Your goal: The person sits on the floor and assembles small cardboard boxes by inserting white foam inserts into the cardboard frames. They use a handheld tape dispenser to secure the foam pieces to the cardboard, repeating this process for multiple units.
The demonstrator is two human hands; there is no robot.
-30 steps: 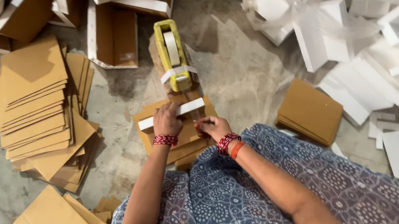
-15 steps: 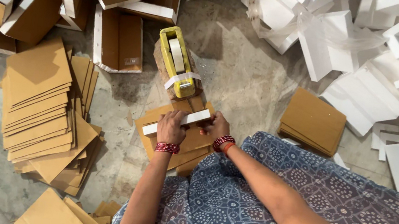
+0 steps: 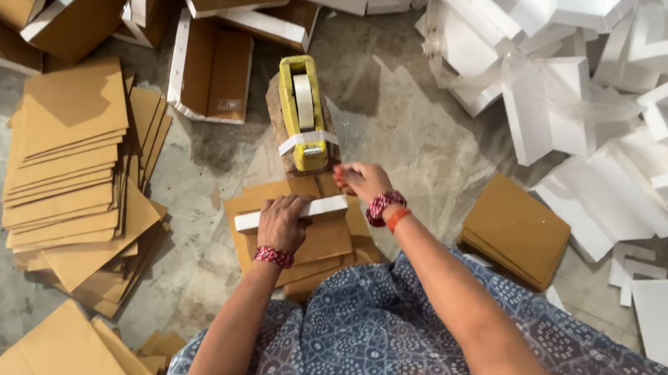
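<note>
While the left hand (image 3: pixel 285 221) is pressed flat on a white strip (image 3: pixel 294 212) across the cardboard sheets (image 3: pixel 316 239) on the floor, the right hand (image 3: pixel 362 180), fingers loosely curled and holding nothing, is stretched towards the yellow tape dispenser (image 3: pixel 304 112) just beyond. A cardboard stack (image 3: pixel 71 162) is seen left, white boxes (image 3: pixel 636 111) right. Half a second earlier, the right hand was on the strip.

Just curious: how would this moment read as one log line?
left hand: pressing white strip on cardboard stack | right hand: at yellow tape dispenser
</note>
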